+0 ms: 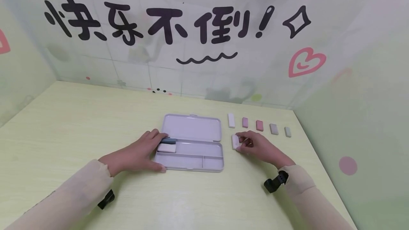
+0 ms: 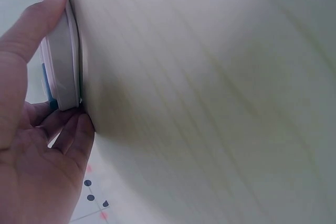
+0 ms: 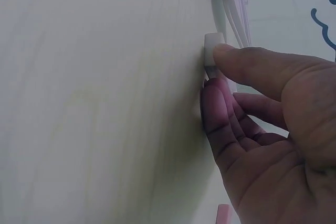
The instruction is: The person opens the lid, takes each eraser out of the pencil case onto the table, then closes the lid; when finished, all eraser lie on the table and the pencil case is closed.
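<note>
An opened lilac case (image 1: 191, 170) lies on the table in the head view. Inside its upper left compartment are a dark blue block (image 1: 168, 141) and a white block (image 1: 167, 148). My left hand (image 1: 137, 154) grips the left end of the case, thumb at the front edge and fingers at the far left side; the left wrist view shows the thumb on the case wall (image 2: 62, 72). To the right of the case, my right hand (image 1: 260, 147) pinches a white eraser (image 1: 235, 142) between thumb and fingers, at the tabletop; the eraser (image 3: 212, 51) also shows in the right wrist view.
Behind my right hand stands a row of small blocks: white (image 1: 231, 120), purple (image 1: 245, 122), red (image 1: 259, 125), grey-lilac (image 1: 273, 129) and grey (image 1: 288, 132). A printed wall sheet (image 1: 198, 77) rises behind the table, with another wall on the right.
</note>
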The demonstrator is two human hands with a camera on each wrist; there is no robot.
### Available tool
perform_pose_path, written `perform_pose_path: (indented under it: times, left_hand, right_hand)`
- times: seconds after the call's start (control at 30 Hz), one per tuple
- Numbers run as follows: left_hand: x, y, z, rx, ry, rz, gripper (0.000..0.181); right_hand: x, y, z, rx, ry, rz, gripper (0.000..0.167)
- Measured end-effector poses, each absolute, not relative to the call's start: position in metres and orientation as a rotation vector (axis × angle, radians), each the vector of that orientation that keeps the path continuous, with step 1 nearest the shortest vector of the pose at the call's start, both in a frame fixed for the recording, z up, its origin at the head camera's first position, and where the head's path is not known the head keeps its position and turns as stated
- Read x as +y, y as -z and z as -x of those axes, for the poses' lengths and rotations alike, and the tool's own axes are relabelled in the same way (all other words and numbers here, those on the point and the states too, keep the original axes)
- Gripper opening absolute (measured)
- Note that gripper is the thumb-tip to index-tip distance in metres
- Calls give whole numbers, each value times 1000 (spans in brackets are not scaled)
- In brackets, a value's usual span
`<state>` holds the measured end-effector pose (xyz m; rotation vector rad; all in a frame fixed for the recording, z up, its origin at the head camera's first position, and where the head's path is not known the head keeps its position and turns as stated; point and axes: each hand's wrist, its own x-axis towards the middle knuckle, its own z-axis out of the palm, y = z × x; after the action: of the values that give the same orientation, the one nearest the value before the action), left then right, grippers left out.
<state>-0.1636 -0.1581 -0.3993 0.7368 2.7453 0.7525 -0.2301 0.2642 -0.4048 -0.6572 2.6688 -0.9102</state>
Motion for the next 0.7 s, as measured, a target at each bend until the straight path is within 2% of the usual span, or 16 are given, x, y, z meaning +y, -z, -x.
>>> perform_pose_path:
  times: [0.7]
  left_hand:
    - [-157,396,164,2738,-754,-729,102]
  right_hand:
    - [265,394,231,2663,893,597,48]
